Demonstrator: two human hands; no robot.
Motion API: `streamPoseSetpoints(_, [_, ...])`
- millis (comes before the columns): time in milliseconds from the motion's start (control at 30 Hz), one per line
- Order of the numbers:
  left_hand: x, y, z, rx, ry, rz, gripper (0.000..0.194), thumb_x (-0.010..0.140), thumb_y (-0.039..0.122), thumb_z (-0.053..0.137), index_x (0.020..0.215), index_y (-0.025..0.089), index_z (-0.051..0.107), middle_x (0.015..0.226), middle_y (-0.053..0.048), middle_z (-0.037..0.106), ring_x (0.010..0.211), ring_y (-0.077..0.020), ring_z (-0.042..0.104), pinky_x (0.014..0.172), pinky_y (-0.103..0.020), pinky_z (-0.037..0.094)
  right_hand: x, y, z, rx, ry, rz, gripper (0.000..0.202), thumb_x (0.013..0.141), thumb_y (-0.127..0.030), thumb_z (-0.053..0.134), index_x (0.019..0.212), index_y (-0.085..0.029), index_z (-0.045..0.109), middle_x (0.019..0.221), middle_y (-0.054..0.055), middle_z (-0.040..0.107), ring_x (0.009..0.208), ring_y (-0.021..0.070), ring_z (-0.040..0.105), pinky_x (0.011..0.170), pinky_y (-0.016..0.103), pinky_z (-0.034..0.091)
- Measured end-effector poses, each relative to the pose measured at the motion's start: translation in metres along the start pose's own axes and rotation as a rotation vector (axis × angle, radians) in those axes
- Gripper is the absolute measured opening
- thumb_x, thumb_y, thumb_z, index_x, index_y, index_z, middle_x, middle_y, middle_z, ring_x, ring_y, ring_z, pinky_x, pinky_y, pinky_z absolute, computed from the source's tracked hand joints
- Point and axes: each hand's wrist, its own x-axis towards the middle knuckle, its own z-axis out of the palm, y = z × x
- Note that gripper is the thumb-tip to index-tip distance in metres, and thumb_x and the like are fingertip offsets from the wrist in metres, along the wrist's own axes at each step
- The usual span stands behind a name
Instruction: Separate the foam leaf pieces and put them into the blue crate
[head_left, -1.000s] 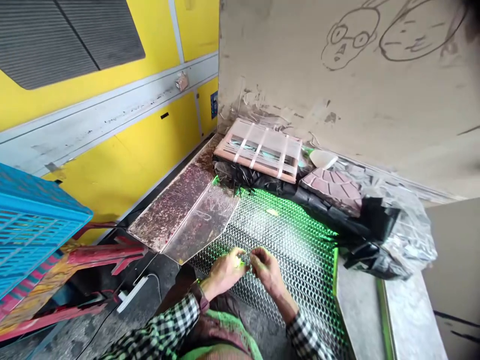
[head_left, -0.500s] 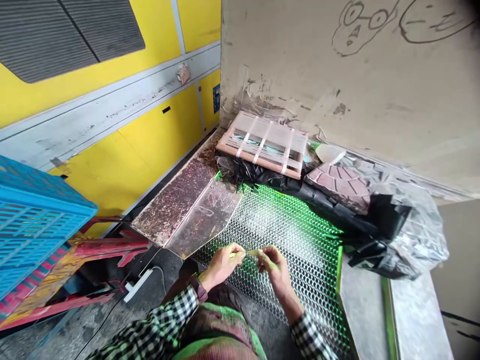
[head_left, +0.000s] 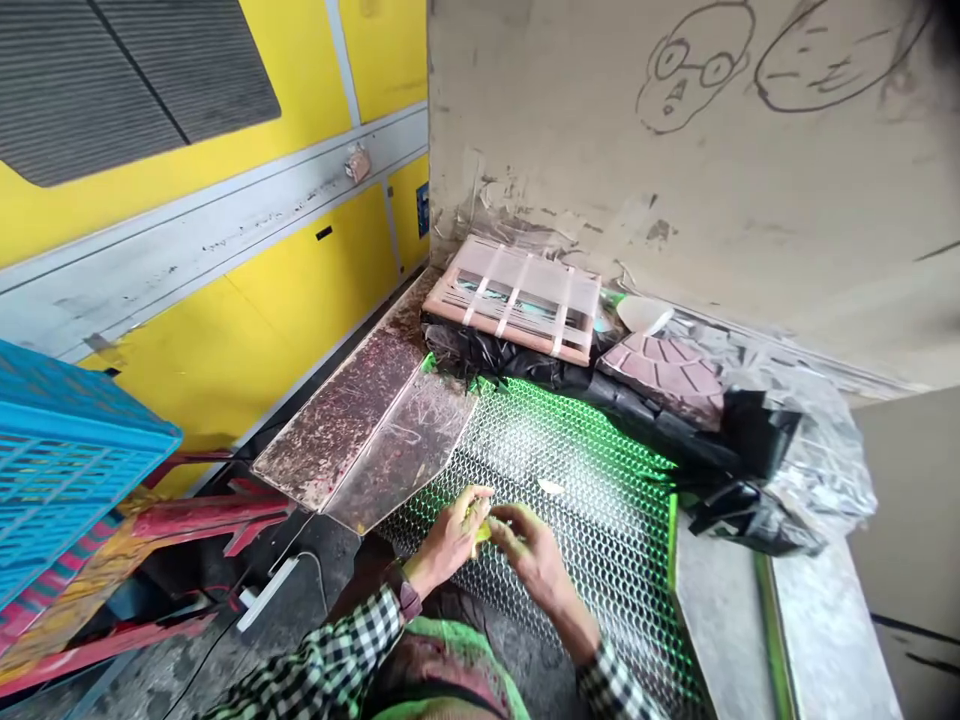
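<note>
My left hand is closed on a small yellow piece, too small and partly covered for its kind to show. My right hand meets it from the other side, fingers curved, thumb and fingertips at the edge of the same piece. Both hands are above a metal mesh conveyor belt. A thin, pale, leaf-shaped piece lies on the belt just beyond my right hand.
Black plastic runs along the belt's far side, bearing a strapped wooden-edged frame and a pink fan-shaped block. A stained metal plate borders the belt's left. A blue crate stands far left, beside a yellow machine.
The thin piece my hands pinched between them is gone from there. A pale piece now lies on the belt. My hands have come closer together, around a yellow piece.
</note>
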Motion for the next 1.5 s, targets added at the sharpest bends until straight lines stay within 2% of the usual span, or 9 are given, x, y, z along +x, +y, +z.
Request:
streamPoseSetpoints(267, [0.008,-0.016,0.006,0.031,0.006,-0.071,0.041,0.096,0.050,0.055,0.117,0.015,0.060,0.068,0.003,0.060,0.048,-0.0089,0.049,0.045,-0.020,0.038,0.006,0.009,0.011,-0.069,0.095,0.055,0.024,0.095,-0.043,0.055,0.087,-0.022,0.064,0.084,0.006,0.072,0.076,0.0219,0.066,0.070,0.032,0.049])
streamPoseSetpoints(400, [0.014,-0.022,0.006,0.025,0.117,-0.073,0.032,0.091,0.050,0.060,0.094,0.018,0.057,0.073,0.000,0.066,0.049,-0.0087,0.050,0.045,-0.020,0.039,0.008,0.021,0.001,-0.244,0.243,0.091,0.025,0.093,-0.043,0.049,0.086,-0.023,0.063,0.081,0.007,0.072,0.072,0.0229,0.064,0.065,0.032,0.044])
streamPoseSetpoints(600, [0.016,-0.019,0.006,0.032,0.152,-0.047,0.030,0.091,0.049,0.059,0.090,0.019,0.056,0.074,0.000,0.067,0.048,-0.0089,0.049,0.045,-0.020,0.038,0.007,0.034,-0.022,-0.465,0.379,0.137,0.041,0.095,-0.051,0.039,0.097,-0.019,0.065,0.084,0.010,0.071,0.064,0.0214,0.059,0.055,0.030,0.038])
streamPoseSetpoints(800, [0.013,-0.010,0.016,0.151,0.162,0.039,0.029,0.093,0.048,0.058,0.093,0.019,0.060,0.076,-0.002,0.067,0.051,-0.0107,0.052,0.048,-0.022,0.039,0.001,0.012,0.001,0.156,0.047,0.226,0.041,0.092,-0.062,0.057,0.091,-0.022,0.062,0.077,0.002,0.067,0.060,0.0176,0.059,0.053,0.028,0.045])
streamPoseSetpoints(867, [0.013,-0.010,0.018,0.134,0.172,0.036,0.033,0.093,0.051,0.060,0.097,0.019,0.061,0.074,-0.002,0.067,0.053,-0.0117,0.054,0.049,-0.022,0.039,0.002,0.016,0.006,0.222,0.085,0.258,0.037,0.090,-0.060,0.059,0.088,-0.023,0.059,0.072,0.001,0.064,0.056,0.0168,0.056,0.049,0.028,0.043])
streamPoseSetpoints(1100, [0.013,-0.015,0.012,-0.070,0.189,-0.066,0.037,0.093,0.056,0.055,0.094,0.019,0.055,0.072,0.000,0.067,0.046,-0.0074,0.045,0.044,-0.019,0.035,0.002,0.025,-0.012,-0.466,0.308,0.071,0.042,0.100,-0.055,0.039,0.089,-0.022,0.063,0.078,0.007,0.068,0.055,0.0171,0.050,0.051,0.028,0.030])
streamPoseSetpoints(1200, [0.013,-0.015,0.014,-0.033,0.199,-0.059,0.035,0.093,0.052,0.056,0.100,0.018,0.059,0.075,0.000,0.066,0.048,-0.0080,0.048,0.045,-0.020,0.037,-0.001,0.005,-0.005,-0.295,0.134,0.010,0.036,0.103,-0.050,0.043,0.104,-0.022,0.065,0.087,0.006,0.071,0.067,0.0185,0.059,0.059,0.028,0.037])
streamPoseSetpoints(1300, [0.013,-0.014,0.016,0.012,0.219,-0.028,0.031,0.092,0.045,0.057,0.106,0.017,0.062,0.077,0.001,0.062,0.050,-0.0082,0.049,0.046,-0.021,0.039,-0.001,-0.009,0.010,-0.068,0.007,-0.001,0.029,0.100,-0.048,0.053,0.095,-0.021,0.064,0.082,0.003,0.069,0.071,0.0181,0.059,0.064,0.028,0.042])
streamPoseSetpoints(1500, [0.010,-0.017,0.011,-0.128,0.210,-0.121,0.033,0.089,0.045,0.062,0.108,0.018,0.058,0.074,0.004,0.061,0.043,-0.0058,0.044,0.039,-0.018,0.031,0.003,0.015,0.009,0.162,0.179,0.189,0.035,0.093,-0.058,0.057,0.091,-0.023,0.058,0.074,0.000,0.062,0.059,0.0172,0.054,0.053,0.028,0.041])
